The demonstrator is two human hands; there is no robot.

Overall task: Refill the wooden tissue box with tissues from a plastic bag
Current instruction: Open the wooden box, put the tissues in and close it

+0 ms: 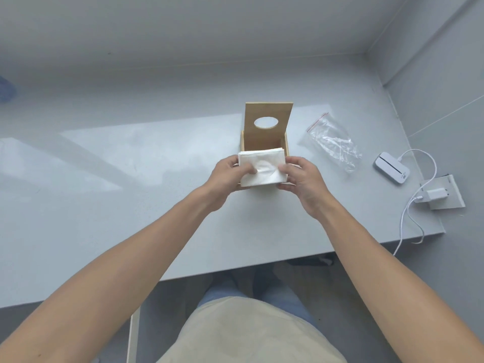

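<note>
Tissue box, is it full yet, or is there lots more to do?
Not yet. Done: the plastic bag lies empty on the table, and the wooden tissue box stands with its lid up. In hand: both hands hold the tissue stack at the opening. Left: pushing it in and closing the lid.

Wooden tissue box [264, 142] standing on a pale grey table [131, 179], lid [268, 119] tipped up at the far side, an oval hole cut through it. Stack of white tissues [262, 167] held over the box's near edge, creased in the middle. Left hand [227, 174] gripping the stack's left side, right hand [301, 176] gripping its right, thumbs pressed on top. Empty clear zip bag [332, 142] lying right of the box (red strip along its mouth). Further right, a small white device [391, 171], a white cable [413, 205] and a charger plug [436, 193] near the table edge.
</note>
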